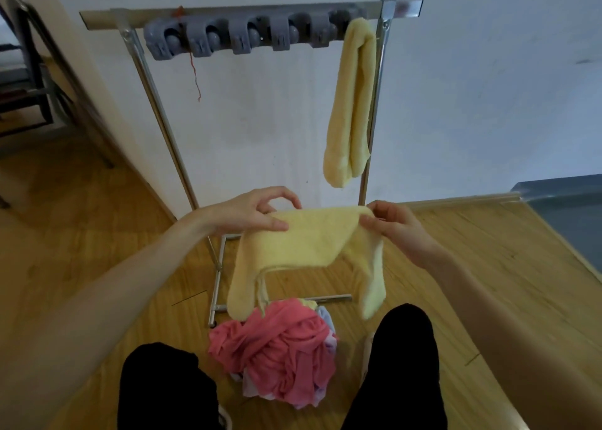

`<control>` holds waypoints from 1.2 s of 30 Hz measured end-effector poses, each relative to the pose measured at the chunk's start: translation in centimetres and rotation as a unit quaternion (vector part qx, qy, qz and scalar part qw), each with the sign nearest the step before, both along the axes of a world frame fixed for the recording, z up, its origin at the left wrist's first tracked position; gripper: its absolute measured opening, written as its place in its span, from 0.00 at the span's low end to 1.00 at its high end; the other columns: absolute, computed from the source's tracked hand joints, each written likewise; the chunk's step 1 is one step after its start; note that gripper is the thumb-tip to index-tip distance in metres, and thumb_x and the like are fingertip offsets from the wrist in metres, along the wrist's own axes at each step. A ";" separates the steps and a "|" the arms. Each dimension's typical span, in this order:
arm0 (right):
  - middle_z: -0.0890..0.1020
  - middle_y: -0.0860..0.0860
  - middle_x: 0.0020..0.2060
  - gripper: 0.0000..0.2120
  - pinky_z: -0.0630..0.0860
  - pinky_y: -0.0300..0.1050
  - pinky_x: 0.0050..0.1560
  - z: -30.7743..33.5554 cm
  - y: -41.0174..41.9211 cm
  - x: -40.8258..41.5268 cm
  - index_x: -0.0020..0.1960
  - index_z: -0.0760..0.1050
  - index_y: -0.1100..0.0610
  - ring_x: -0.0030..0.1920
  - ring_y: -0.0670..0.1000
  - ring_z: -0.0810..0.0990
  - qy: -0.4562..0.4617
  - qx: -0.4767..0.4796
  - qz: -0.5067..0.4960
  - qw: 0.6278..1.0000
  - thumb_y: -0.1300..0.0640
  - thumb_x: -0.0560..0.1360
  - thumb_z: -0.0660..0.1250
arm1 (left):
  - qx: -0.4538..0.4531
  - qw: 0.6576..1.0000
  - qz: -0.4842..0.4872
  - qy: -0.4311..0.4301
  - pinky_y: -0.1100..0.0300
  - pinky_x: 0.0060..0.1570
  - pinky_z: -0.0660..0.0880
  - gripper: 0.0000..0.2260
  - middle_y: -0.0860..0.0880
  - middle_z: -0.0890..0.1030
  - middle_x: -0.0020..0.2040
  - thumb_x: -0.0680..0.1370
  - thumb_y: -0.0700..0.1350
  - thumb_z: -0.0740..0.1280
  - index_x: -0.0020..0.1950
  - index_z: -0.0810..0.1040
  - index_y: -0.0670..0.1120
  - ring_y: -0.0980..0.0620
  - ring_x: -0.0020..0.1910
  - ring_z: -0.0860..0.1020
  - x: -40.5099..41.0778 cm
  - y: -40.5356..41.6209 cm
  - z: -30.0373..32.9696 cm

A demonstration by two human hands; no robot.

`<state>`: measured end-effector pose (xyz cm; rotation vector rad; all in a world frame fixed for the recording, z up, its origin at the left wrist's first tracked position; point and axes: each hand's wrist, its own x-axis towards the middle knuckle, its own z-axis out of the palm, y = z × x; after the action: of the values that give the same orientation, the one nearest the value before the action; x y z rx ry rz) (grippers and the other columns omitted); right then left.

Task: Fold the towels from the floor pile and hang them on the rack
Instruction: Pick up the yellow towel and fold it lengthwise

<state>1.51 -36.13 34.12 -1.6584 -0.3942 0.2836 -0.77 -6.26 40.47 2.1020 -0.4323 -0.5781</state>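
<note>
- One folded pale yellow terry towel already hangs from the last grey plastic clip at the right end of the chrome rack; four clips look empty.
- A second pale yellow towel is held in the air above the floor pile of pink and lilac cloths, only partly folded.
- Its long axis runs left to right, both ends drooping down.
- The left hand and the right hand each pinch its upper edge.

wood floor | white wall | dark chair far left | red thread
</note>
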 end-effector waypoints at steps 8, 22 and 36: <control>0.78 0.44 0.42 0.15 0.70 0.30 0.46 4.4 -1.6 4.7 0.44 0.77 0.54 0.42 0.39 0.76 -0.238 -0.219 0.012 0.946 0.73 0.74 0.61 | 0.163 0.972 -0.082 -0.149 0.70 0.50 0.70 0.13 0.55 0.82 0.46 0.78 0.34 0.63 0.46 0.83 0.50 0.63 0.48 0.78 5.9 -3.3 4.5; 0.73 0.38 0.27 0.17 0.63 0.28 0.38 21.8 -3.7 14.9 0.52 0.82 0.57 0.32 0.33 0.72 -0.418 -0.243 -0.137 0.865 0.71 0.74 0.59 | 0.224 0.892 0.049 -0.389 0.61 0.51 0.72 0.23 0.56 0.77 0.58 0.69 0.43 0.76 0.63 0.77 0.57 0.55 0.55 0.76 14.5 -7.0 20.2; 0.73 0.57 0.63 0.22 0.70 0.45 0.59 23.0 -3.2 22.5 0.64 0.73 0.61 0.61 0.59 0.73 -0.563 -0.367 -0.204 0.711 0.71 0.72 0.58 | 0.334 0.691 0.233 -0.597 0.52 0.35 0.64 0.17 0.42 0.69 0.49 0.72 0.33 0.66 0.60 0.73 0.41 0.45 0.39 0.67 19.0 -11.6 18.5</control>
<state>24.00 -39.30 57.15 -2.5208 -0.8594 -1.1416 18.26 -17.90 59.01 2.9195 -0.3512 1.2468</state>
